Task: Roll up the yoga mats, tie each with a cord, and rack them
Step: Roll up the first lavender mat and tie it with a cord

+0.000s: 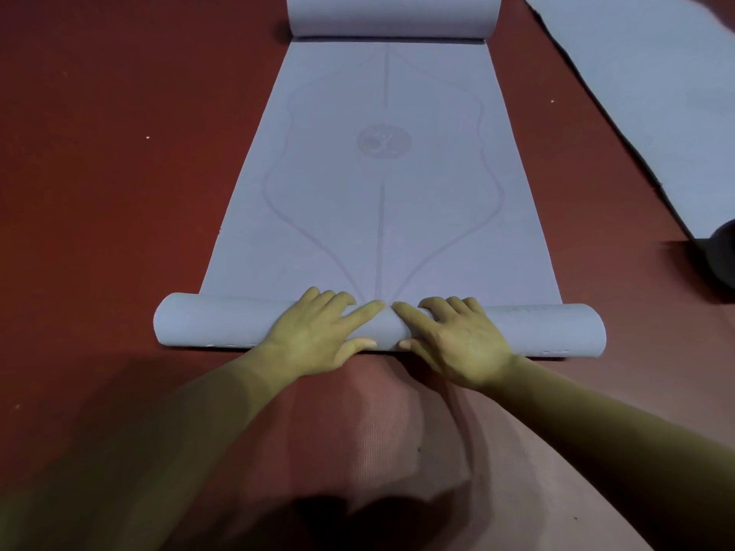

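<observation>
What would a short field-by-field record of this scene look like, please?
yoga mat: blue-grey, spread on the red floor
near roll: the mat's near end, rolled up
far roll: the mat's far end, curled up
left hand: presses on the near roll's middle, fingers fairly straight
right hand: presses beside the left hand, likewise
second mat: lies flat on the right
dark object: at the right edge, cannot be identified
stage: partly rolled, not yet tied
</observation>
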`<act>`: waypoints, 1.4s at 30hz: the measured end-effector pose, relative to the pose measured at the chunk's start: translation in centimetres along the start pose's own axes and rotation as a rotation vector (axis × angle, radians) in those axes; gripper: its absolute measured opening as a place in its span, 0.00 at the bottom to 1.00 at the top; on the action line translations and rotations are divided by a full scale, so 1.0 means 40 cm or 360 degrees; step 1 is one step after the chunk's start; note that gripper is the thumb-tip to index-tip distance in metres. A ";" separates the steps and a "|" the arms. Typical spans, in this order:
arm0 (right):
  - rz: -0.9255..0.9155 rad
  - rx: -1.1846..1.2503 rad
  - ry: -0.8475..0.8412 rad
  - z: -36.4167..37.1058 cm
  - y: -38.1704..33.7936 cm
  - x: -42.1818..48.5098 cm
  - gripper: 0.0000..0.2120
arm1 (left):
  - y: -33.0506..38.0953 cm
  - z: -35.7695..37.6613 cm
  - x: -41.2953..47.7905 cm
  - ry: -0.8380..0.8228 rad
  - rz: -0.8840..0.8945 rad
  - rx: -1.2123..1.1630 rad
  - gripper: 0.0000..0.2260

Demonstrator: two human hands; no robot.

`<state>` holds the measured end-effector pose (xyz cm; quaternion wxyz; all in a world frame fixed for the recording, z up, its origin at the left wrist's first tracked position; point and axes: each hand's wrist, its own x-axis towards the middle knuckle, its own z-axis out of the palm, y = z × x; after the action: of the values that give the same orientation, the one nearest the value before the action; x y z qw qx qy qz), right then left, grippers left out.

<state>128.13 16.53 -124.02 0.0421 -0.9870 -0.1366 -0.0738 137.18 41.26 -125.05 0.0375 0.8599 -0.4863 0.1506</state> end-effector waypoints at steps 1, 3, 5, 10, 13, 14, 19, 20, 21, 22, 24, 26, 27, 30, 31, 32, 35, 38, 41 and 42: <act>0.0003 0.0009 -0.0016 -0.003 -0.004 -0.006 0.25 | 0.001 -0.005 -0.003 -0.0009 0.0009 -0.0016 0.24; 0.0006 0.0046 -0.0048 -0.011 -0.016 -0.019 0.26 | 0.004 -0.014 -0.014 -0.0021 0.0031 -0.0044 0.24; 0.0016 0.0084 -0.0065 -0.013 -0.025 -0.028 0.27 | 0.006 -0.018 -0.025 -0.0039 0.0040 -0.0069 0.24; 0.0082 0.0117 0.0123 0.001 -0.045 -0.043 0.26 | -0.005 -0.011 -0.019 -0.0164 -0.0016 -0.0126 0.25; 0.0059 0.0005 0.0149 0.023 -0.053 -0.056 0.27 | -0.007 -0.009 -0.013 -0.0207 -0.0035 -0.0119 0.27; 0.0045 -0.0006 0.0165 0.030 -0.051 -0.057 0.27 | -0.003 -0.009 -0.014 -0.0180 -0.0032 -0.0071 0.27; -0.0013 0.0028 0.0236 0.039 -0.045 -0.048 0.26 | 0.043 0.006 -0.036 0.0040 -0.0074 0.0213 0.25; -0.0016 0.0030 0.0248 0.037 -0.043 -0.042 0.26 | 0.055 0.011 -0.042 0.0094 -0.0081 0.0206 0.23; -0.0017 0.0026 0.0256 0.035 -0.040 -0.037 0.26 | 0.066 0.015 -0.048 0.0134 -0.0084 0.0186 0.21; -0.0011 0.0014 0.0255 0.035 -0.038 -0.032 0.26 | 0.074 0.020 -0.051 0.0152 -0.0095 0.0166 0.20; 0.0019 -0.0026 0.0249 0.039 -0.039 -0.027 0.25 | 0.079 0.024 -0.050 0.0126 -0.0163 0.0161 0.19; 0.0067 -0.0068 0.0271 0.049 -0.050 -0.029 0.23 | 0.079 0.027 -0.041 0.0069 -0.0243 0.0184 0.19; 0.0093 -0.0078 0.0297 0.054 -0.055 -0.031 0.23 | 0.080 0.029 -0.036 0.0056 -0.0279 0.0184 0.19; 0.0134 -0.0098 0.0350 0.069 -0.063 -0.037 0.23 | 0.090 0.035 -0.031 0.0087 -0.0376 0.0130 0.19; 0.0131 -0.0104 0.0359 0.072 -0.063 -0.039 0.22 | 0.095 0.037 -0.034 0.0088 -0.0393 0.0117 0.19; 0.0126 -0.0108 0.0367 0.076 -0.062 -0.041 0.22 | 0.098 0.039 -0.037 0.0067 -0.0393 0.0123 0.21; 0.0118 -0.0104 0.0398 0.080 -0.059 -0.036 0.21 | 0.093 0.044 -0.040 -0.0029 -0.0328 0.0197 0.23; 0.0157 -0.0079 0.0379 0.081 -0.055 -0.018 0.22 | 0.073 0.047 -0.020 -0.0074 -0.0308 0.0251 0.23; 0.0236 -0.0062 0.0290 0.076 -0.058 -0.010 0.25 | 0.056 0.053 -0.003 -0.0180 -0.0291 0.0329 0.26; 0.0235 -0.0078 0.0256 0.076 -0.058 -0.009 0.27 | 0.051 0.055 0.000 -0.0193 -0.0272 0.0355 0.27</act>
<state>127.56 18.96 -126.92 0.0342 -0.9860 -0.0579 -0.1528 135.95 39.73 -127.32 -0.0749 0.9045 -0.3930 0.1478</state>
